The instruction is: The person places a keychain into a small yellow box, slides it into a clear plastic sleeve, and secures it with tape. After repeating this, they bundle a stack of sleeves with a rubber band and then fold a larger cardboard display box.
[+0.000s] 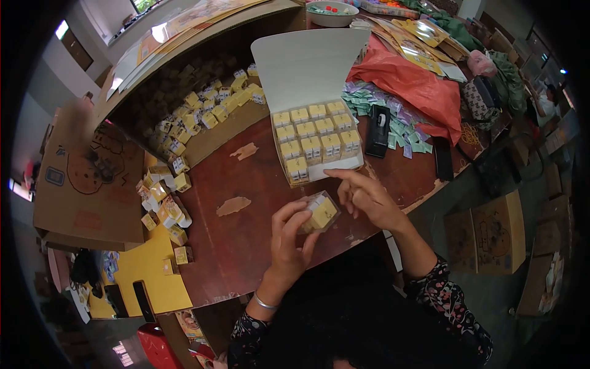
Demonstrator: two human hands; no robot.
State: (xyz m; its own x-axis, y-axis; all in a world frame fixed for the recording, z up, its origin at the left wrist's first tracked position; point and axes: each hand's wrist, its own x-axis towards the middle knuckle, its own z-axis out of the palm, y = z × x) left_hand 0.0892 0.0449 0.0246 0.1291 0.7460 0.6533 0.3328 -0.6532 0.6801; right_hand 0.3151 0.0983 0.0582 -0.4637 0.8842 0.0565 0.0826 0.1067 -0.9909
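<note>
My left hand [289, 237] grips a small yellow-and-white box in a clear plastic case [322, 212], holding it tilted above the table's front part. My right hand [372, 200] is empty, its index finger stretched out and the other fingers loosely bent. That fingertip is at the front edge of a white display box [310, 67] with its lid raised. Inside the display box stand rows of small yellow-topped boxes [306, 129]. In its front row one small box sits at the left, and bare white floor shows to the right of it.
A large open carton [212, 144] at the left holds many loose small boxes, and more [166, 206] spill beside it. Right of the display box lie a black tape dispenser [377, 130], green and purple packets [399, 117] and a red plastic bag [412, 86]. A phone [442, 158] lies by the right edge.
</note>
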